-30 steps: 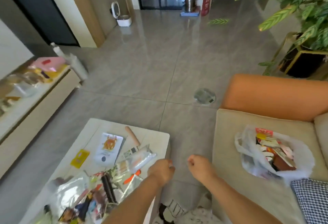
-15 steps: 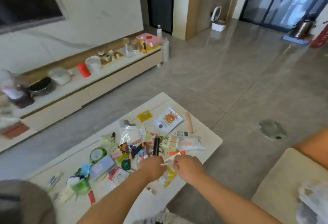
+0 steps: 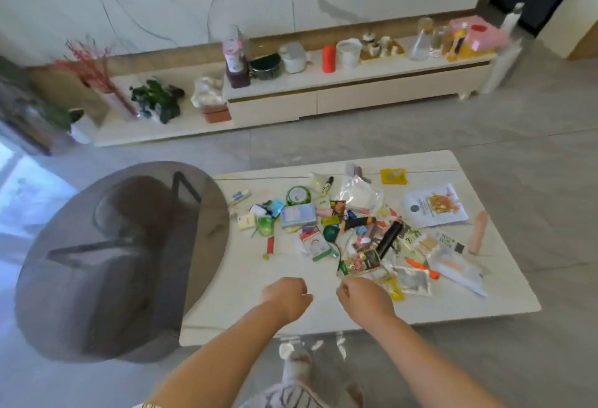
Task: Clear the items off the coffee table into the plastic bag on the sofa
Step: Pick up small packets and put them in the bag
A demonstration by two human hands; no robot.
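The white coffee table [image 3: 246,278] carries a scattered heap of small items. Among them are a black tube [image 3: 390,237], a blue box [image 3: 297,215], a green tape roll [image 3: 298,195], a white printed pouch [image 3: 435,205], a yellow packet [image 3: 393,176] and a pink stick [image 3: 479,231]. My left hand [image 3: 286,297] hovers over the bare near part of the table, fingers curled, holding nothing. My right hand [image 3: 362,297] is beside it, fingers curled too, just short of the clear wrappers [image 3: 372,267] at the heap's near edge. The sofa and the plastic bag are out of view.
A round dark glass side table [image 3: 113,262] overlaps the coffee table's left end. A long white TV cabinet [image 3: 356,97] with jars, cups and plants runs along the far wall. Grey tiled floor [image 3: 534,135] lies between them. My feet [image 3: 294,362] show under the table's near edge.
The view has swung left from the sofa and bag to the coffee table. Both hands stayed curled and moved over the table's near side.
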